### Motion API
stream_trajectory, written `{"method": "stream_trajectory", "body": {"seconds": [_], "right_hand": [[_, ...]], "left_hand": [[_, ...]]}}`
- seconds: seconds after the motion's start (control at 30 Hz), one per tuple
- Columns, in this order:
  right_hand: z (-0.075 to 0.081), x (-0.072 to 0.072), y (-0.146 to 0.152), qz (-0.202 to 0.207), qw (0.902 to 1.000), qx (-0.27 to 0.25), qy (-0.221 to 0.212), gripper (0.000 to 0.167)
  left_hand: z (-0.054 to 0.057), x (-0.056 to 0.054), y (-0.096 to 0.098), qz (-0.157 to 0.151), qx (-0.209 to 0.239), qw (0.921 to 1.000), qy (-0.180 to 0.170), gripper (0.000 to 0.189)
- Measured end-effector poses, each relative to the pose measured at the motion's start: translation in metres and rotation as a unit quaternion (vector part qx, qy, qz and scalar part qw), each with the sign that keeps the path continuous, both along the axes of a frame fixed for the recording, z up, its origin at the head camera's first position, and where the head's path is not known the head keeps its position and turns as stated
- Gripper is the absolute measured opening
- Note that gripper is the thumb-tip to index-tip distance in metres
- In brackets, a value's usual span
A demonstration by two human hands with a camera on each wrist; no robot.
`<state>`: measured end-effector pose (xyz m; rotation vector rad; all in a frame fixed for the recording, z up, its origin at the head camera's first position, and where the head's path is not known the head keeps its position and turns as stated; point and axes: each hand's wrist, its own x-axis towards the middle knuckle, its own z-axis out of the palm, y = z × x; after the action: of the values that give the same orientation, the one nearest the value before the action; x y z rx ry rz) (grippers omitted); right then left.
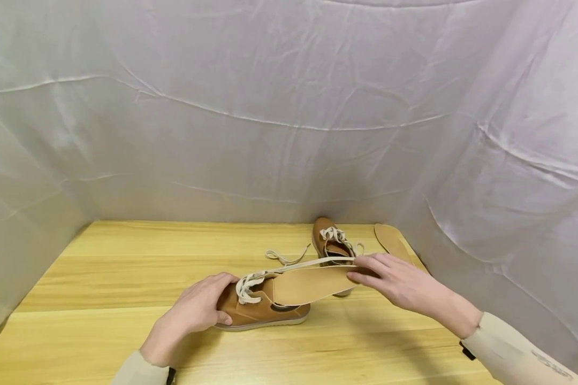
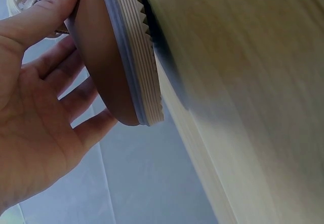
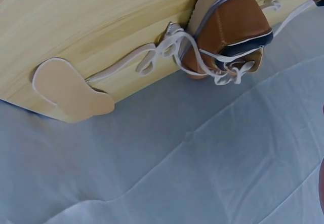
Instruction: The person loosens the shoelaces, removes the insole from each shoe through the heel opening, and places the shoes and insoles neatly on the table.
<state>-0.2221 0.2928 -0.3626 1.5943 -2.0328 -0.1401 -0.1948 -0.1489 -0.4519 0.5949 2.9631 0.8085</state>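
A brown lace-up shoe point(image 1: 286, 314) lies on the table, its toe toward the left. My left hand point(image 1: 189, 306) grips its toe, thumb on the near side; in the left wrist view the hand point(image 2: 38, 127) is around the toe of the shoe point(image 2: 98, 57). With my right hand point(image 1: 402, 280) I pinch one end of a tan insole point(image 1: 313, 286), whose other end is at the shoe's opening. A pale lace point(image 1: 313, 262) stretches from the shoe to my right fingers; whether they hold it is unclear. Only a sliver of right hand point(image 3: 322, 188) appears in the right wrist view.
Behind, a second brown shoe point(image 1: 321, 231) with loose pale laces stands near the back edge. Another tan insole point(image 1: 391, 241) lies at the back right corner of the wooden table point(image 1: 125, 283). Grey cloth point(image 1: 270, 160) hangs around the table.
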Motion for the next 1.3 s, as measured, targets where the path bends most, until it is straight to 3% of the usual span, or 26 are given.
{"method": "stream_trajectory", "body": {"seconds": [0.23, 0.43, 0.6, 0.77, 1.0, 1.13, 1.3], "right_hand": [[0.000, 0.008, 0.015, -0.020, 0.9996, -0.010, 0.017, 0.047], [0.000, 0.005, 0.024, -0.016, 0.9953, -0.082, 0.048, 0.041], [-0.005, -0.007, 0.037, -0.033, 0.9817, -0.168, 0.084, 0.036], [-0.018, -0.015, 0.050, -0.099, 0.9668, -0.218, 0.091, 0.036], [-0.047, -0.018, 0.062, -0.233, 0.9349, -0.266, 0.026, 0.042], [-0.063, -0.018, 0.065, -0.311, 0.9089, -0.276, -0.028, 0.029], [-0.084, -0.020, 0.066, -0.386, 0.8749, -0.282, -0.075, 0.036]], "left_hand": [[0.001, 0.000, 0.000, -0.004, 0.002, 1.0000, 0.003, 0.080], [0.001, 0.001, 0.000, -0.006, 0.001, 1.0000, 0.006, 0.080], [0.001, 0.001, 0.000, -0.007, 0.001, 1.0000, 0.003, 0.080], [0.000, 0.001, 0.001, -0.006, 0.002, 1.0000, 0.004, 0.081], [0.000, 0.001, 0.001, -0.008, 0.005, 0.9999, 0.004, 0.081], [0.000, 0.001, 0.001, -0.006, 0.006, 1.0000, 0.002, 0.080], [0.001, 0.002, 0.001, -0.007, 0.007, 0.9999, 0.003, 0.080]]}}
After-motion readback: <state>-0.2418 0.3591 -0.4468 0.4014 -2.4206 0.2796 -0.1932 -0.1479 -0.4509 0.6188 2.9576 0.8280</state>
